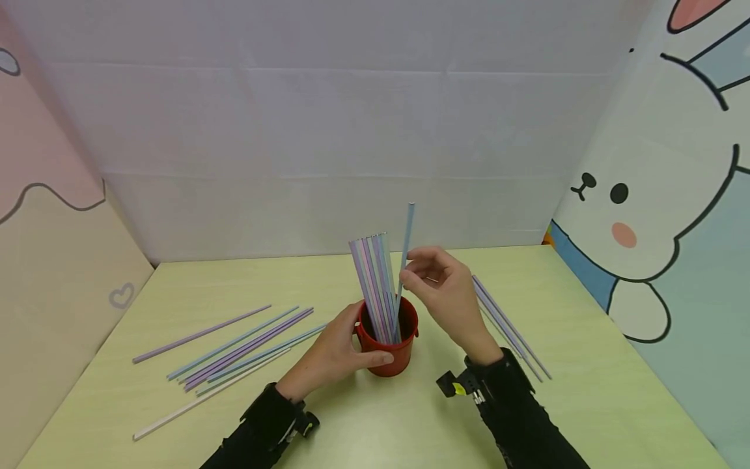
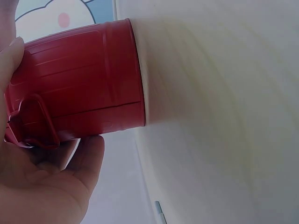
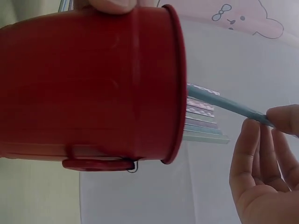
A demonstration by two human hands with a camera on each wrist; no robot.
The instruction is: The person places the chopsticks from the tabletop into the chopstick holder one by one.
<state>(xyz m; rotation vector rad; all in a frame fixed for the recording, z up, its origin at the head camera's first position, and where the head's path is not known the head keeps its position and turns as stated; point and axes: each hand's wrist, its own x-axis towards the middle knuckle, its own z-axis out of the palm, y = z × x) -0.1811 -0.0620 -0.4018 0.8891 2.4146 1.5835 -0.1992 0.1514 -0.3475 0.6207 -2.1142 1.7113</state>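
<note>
A small red bucket (image 1: 391,361) stands upright on the table, and my left hand (image 1: 334,345) holds it round its left side, thumb across the front. A bunch of pastel straws (image 1: 373,277) in purple, pink, blue and green leans to the left inside it. Between thumb and fingertips my right hand (image 1: 448,299) pinches a single light blue straw (image 1: 408,228). That straw tilts slightly right, with its lower end inside the bucket rim. In the right wrist view the pinched straw (image 3: 229,104) passes behind the rim. One folded side handle (image 2: 35,122) shows in the left wrist view.
Several loose straws (image 1: 252,345) in purple, blue and white lie spread on the table (image 1: 375,430) left of the bucket. More purple and pale straws (image 1: 506,326) lie beyond my right wrist. A pale cloth wall (image 1: 351,130) rises behind the table, with cartoon-printed panels at both sides.
</note>
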